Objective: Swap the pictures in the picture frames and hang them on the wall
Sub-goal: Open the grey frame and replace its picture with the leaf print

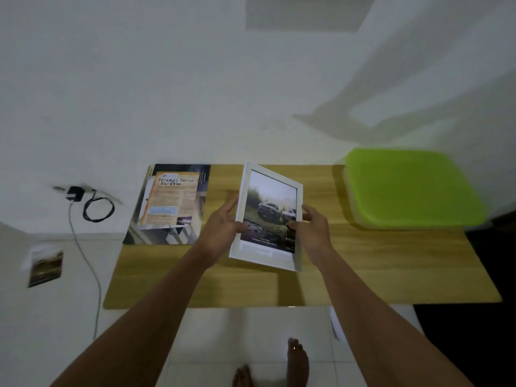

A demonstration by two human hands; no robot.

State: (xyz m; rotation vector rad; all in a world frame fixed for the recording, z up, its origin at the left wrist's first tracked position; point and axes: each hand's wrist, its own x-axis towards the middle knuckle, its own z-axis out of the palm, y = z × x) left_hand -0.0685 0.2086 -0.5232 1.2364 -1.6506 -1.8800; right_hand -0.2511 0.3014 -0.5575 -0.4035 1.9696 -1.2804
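A white picture frame (269,191) holding a car picture is lifted off the wooden table (363,269), tilted with its left edge raised. My left hand (220,227) grips its left edge. My right hand (312,227) holds its right edge, thumb on the glass. A dark magazine page (192,222) lies flat on the table's left, and on it rests a loose orange printed sheet (170,199) with the title "Perangi Terus Narkoba". A small landscape picture (46,268) lies on the floor at the far left.
A green-lidded plastic box (413,188) sits at the table's back right. A black charger with a coiled cable (97,208) hangs by the white wall (195,93) on the left. My bare feet (296,361) stand on white floor tiles in front of the table.
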